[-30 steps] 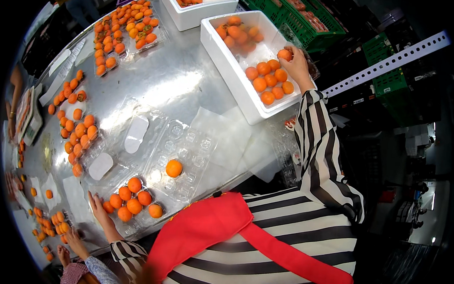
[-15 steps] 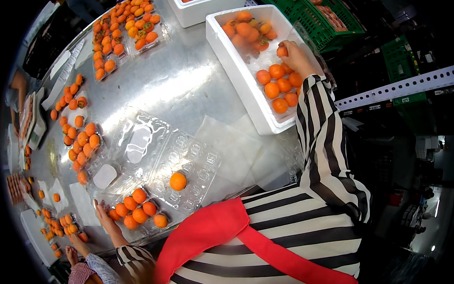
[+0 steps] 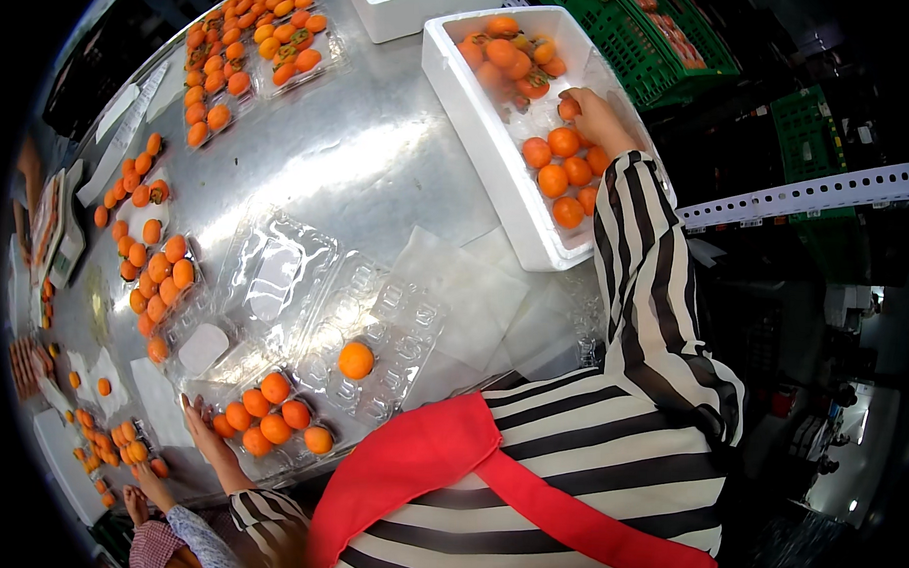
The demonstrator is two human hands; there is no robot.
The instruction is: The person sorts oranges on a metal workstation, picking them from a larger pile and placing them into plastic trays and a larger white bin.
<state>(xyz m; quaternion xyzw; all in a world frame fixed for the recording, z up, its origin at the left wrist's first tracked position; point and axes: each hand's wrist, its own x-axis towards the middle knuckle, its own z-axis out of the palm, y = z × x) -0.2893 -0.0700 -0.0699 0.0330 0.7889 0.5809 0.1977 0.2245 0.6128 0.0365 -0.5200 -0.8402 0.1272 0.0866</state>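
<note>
My right hand [image 3: 598, 117] reaches into a white foam box [image 3: 480, 135] at the upper right, which holds several orange fruits. Its fingers are closed around one orange fruit [image 3: 569, 108] in the middle of the box. My left hand [image 3: 205, 428] lies flat on the metal table [image 3: 378, 171] with fingers apart, holding nothing. It touches the near edge of a clear plastic tray [image 3: 270, 418] filled with several orange fruits. Beside that tray, a second clear tray [image 3: 392, 342] holds a single orange fruit [image 3: 356, 361].
More filled clear trays [image 3: 253, 47] sit at the far left and an empty one [image 3: 274, 278] sits mid-table. Another foam box [image 3: 414, 2] and green crates [image 3: 673, 41] stand at the back. Another person's hand [image 3: 139, 498] in a checked sleeve rests at the lower left.
My right hand has shifted slightly within the foam box and stays on a fruit. My left hand has stayed by the filled tray. The view has tilted a little.
</note>
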